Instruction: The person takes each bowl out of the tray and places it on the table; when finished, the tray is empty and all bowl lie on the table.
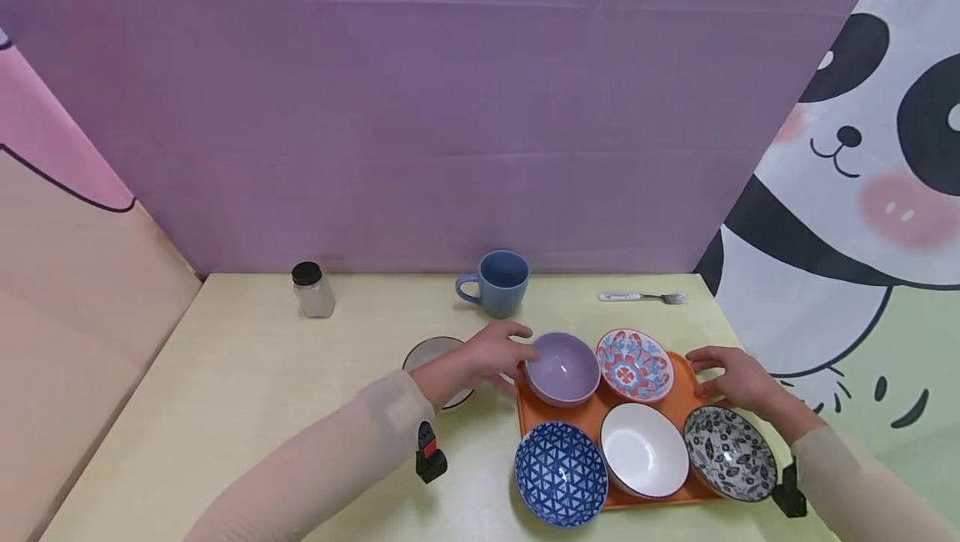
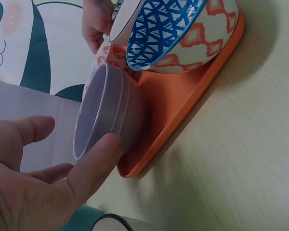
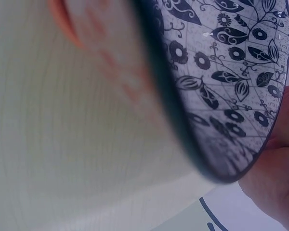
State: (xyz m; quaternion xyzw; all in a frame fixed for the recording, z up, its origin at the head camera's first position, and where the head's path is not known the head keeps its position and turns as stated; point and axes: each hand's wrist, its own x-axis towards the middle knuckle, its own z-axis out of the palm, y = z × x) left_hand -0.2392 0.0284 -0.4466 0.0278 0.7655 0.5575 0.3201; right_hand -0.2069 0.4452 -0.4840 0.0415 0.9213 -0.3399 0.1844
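An orange tray (image 1: 536,415) carries a purple bowl (image 1: 562,368), a red-and-blue patterned bowl (image 1: 635,365), a white bowl (image 1: 645,450), a blue triangle-patterned bowl (image 1: 561,475) and a black-and-white floral bowl (image 1: 731,452). The last two overhang its edges. My left hand (image 1: 491,356) is at the tray's left end, thumb and fingers spread; in the left wrist view one fingertip (image 2: 111,142) meets the purple bowl's side. At the right end, my right hand (image 1: 738,377) has loosely bent fingers beside the tray edge. The floral bowl hides part of it in the right wrist view.
A pale dark-rimmed bowl (image 1: 431,350) sits partly hidden behind my left forearm. Toward the back stand a blue mug (image 1: 503,283) and a black-lidded jar (image 1: 315,293). Beyond the tray lies a fork (image 1: 643,298). A purple backdrop (image 1: 450,108) rises along the table's far edge.
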